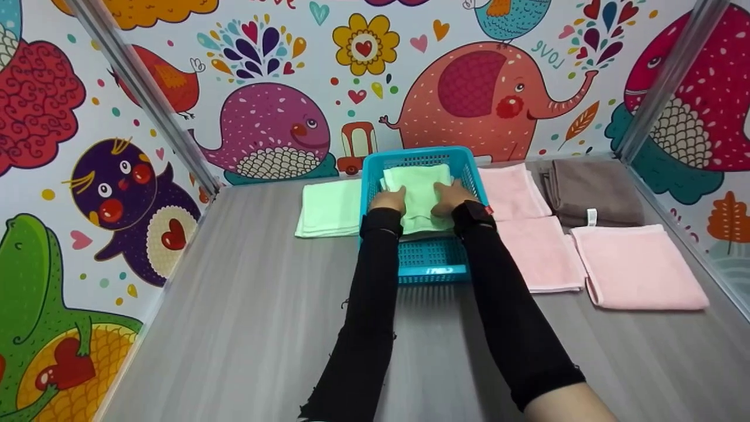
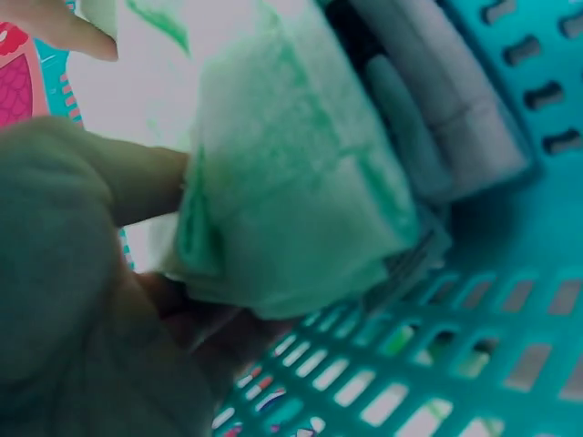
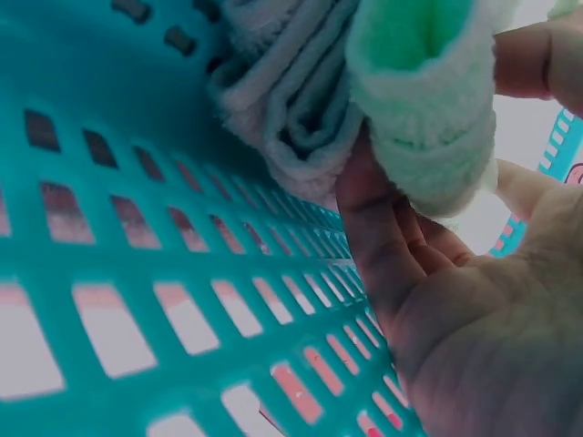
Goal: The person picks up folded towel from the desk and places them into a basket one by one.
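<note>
A folded light green towel (image 1: 420, 190) is inside the teal plastic basket (image 1: 413, 156), held between both hands. My left hand (image 1: 387, 201) grips its left side, thumb on top and fingers beneath, as the left wrist view shows. On the opposite side, my right hand (image 1: 452, 198) holds the towel the same way, thumb above and fingers tucked under the rolled fold. Below the green towel lies a folded greyish towel (image 3: 305, 118), partly hidden. How many layers are stacked in the basket cannot be told.
Left of the basket lies another folded green towel (image 1: 329, 208). To the right are folded pink towels (image 1: 542, 255) and a brown one (image 1: 595, 190) with a white tag. Cartoon-printed walls (image 1: 363, 88) close off the back and sides of the grey table (image 1: 246, 316).
</note>
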{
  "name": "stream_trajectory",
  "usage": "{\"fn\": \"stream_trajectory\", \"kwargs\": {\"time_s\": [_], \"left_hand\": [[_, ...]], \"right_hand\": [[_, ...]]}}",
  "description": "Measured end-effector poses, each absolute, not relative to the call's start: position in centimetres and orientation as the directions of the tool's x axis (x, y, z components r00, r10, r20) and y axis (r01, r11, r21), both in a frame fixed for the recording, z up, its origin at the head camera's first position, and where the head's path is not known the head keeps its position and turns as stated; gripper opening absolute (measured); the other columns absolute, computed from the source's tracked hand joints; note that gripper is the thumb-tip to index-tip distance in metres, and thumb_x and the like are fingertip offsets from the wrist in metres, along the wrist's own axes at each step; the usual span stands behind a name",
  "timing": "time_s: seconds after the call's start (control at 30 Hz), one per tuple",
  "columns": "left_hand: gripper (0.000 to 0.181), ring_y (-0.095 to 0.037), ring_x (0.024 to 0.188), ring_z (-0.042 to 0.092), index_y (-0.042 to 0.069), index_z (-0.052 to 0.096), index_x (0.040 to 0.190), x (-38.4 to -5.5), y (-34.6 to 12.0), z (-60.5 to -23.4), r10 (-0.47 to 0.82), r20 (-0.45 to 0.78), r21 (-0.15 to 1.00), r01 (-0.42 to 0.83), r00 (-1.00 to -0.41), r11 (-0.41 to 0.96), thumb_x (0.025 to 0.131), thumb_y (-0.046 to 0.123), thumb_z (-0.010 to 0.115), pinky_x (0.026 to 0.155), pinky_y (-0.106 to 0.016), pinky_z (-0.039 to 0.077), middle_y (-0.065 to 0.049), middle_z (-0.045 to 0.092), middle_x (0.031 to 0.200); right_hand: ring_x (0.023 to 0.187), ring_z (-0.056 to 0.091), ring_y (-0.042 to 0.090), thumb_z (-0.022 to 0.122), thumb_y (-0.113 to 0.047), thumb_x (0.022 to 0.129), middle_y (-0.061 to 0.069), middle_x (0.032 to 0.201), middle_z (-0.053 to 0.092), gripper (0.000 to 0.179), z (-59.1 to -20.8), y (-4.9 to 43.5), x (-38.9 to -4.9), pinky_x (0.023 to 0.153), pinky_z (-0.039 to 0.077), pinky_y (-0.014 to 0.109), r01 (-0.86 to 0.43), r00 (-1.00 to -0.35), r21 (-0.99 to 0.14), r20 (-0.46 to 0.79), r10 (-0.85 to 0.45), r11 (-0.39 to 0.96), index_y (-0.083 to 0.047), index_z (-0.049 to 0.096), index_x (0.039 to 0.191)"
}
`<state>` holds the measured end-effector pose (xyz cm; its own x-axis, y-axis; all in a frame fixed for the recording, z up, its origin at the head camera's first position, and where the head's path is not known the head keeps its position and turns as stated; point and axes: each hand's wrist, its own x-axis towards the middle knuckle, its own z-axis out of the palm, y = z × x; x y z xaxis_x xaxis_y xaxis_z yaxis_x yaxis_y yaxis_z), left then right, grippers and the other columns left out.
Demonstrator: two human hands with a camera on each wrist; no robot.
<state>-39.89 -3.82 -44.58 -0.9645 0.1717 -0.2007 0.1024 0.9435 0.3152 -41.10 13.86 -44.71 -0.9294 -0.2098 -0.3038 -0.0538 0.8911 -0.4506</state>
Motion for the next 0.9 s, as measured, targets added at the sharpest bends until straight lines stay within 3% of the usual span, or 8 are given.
{"fn": "stream_trajectory", "kwargs": {"time_s": [0.2, 0.53, 0.8, 0.9], "left_hand": [[0.056, -0.044, 0.121, 0.060, 0.015, 0.030, 0.165, -39.6, -3.8, -44.7, 0.172, -0.182, 0.302, 0.111, -0.968, 0.947, 0.111, 0.009, 0.043, 0.108, -0.050, 0.048, -0.022, 0.049, 0.156], [0.053, -0.041, 0.137, 0.052, 0.013, 0.034, 0.163, -39.5, -3.3, -44.4, 0.186, -0.193, 0.301, 0.123, -0.963, 0.946, 0.111, 0.010, 0.042, 0.115, -0.051, 0.042, -0.017, 0.043, 0.162], [0.057, -0.038, 0.143, 0.046, 0.016, 0.031, 0.164, -40.2, -3.6, -44.2, 0.189, -0.248, 0.315, 0.105, -0.950, 0.943, 0.110, 0.008, 0.044, 0.118, -0.048, 0.039, -0.013, 0.037, 0.167], [0.059, -0.038, 0.146, 0.044, 0.016, 0.030, 0.165, -40.4, -3.8, -43.9, 0.195, -0.269, 0.312, 0.106, -0.943, 0.944, 0.109, 0.006, 0.044, 0.119, -0.047, 0.038, -0.012, 0.036, 0.167]], "right_hand": [[0.153, 0.024, 0.049, 0.058, -0.018, 0.095, 0.034, 0.169, 0.002, 0.083, -44.3, 13.8, -40.3, 0.117, 0.036, 0.056, -0.051, -0.921, -0.453, -0.323, -0.217, 0.890, -0.013, 0.018, 0.167], [0.143, 0.035, 0.045, 0.057, -0.020, 0.094, 0.033, 0.169, 0.003, 0.084, -45.1, 14.4, -40.8, 0.111, 0.040, 0.054, -0.040, -0.912, -0.437, -0.350, -0.211, 0.898, -0.013, 0.016, 0.168], [0.150, 0.028, 0.046, 0.061, -0.017, 0.092, 0.034, 0.169, 0.003, 0.087, -45.1, 14.1, -41.4, 0.114, 0.038, 0.057, -0.038, -0.913, -0.443, -0.349, -0.212, 0.895, -0.012, 0.017, 0.167], [0.148, 0.032, 0.045, 0.062, -0.017, 0.090, 0.035, 0.167, 0.011, 0.089, -45.1, 13.9, -41.7, 0.112, 0.040, 0.056, -0.059, -0.916, -0.431, -0.336, -0.220, 0.901, -0.012, 0.019, 0.167]]}}
